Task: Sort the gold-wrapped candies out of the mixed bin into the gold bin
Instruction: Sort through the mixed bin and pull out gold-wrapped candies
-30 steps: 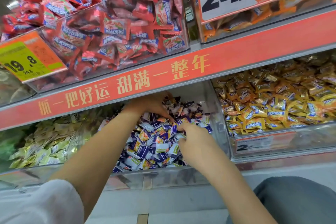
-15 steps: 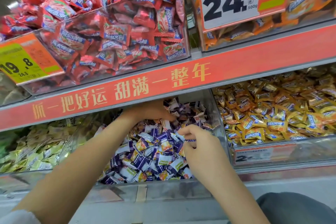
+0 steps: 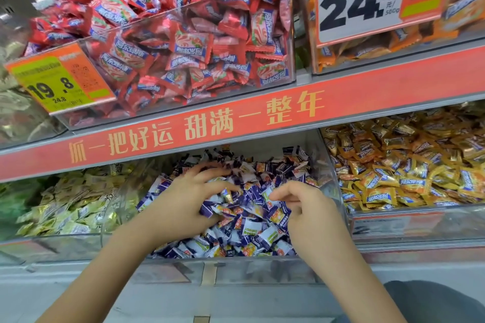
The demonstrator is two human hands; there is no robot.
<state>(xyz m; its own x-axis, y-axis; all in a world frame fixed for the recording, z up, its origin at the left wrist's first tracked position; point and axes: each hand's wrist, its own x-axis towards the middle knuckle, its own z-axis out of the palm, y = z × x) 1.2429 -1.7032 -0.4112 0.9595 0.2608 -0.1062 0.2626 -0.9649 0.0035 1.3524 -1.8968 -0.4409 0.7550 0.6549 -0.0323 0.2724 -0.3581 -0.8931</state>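
Both hands sit in the mixed bin [image 3: 338, 191] of purple-and-white candies [image 3: 252, 228]. The left hand [image 3: 189, 199] rests spread, fingers relaxed; the right hand [image 3: 307, 207] curls, pinching nothing discernible. The gold bin [image 3: 420, 225] lies just right of the right hand.

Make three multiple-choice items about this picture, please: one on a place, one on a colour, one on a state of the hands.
1. Where is the gold bin from the mixed bin?
A. to its right
B. to its left
C. above it

2. What colour are the candies in the bin above the mixed bin?
A. green
B. red
C. black

3. Where are the left hand and right hand?
A. on the price tags
B. in the gold bin
C. in the mixed bin

Answers: A, the gold bin stands next on the right; B, the wrappers are red; C, both hands are among the purple and white candies.
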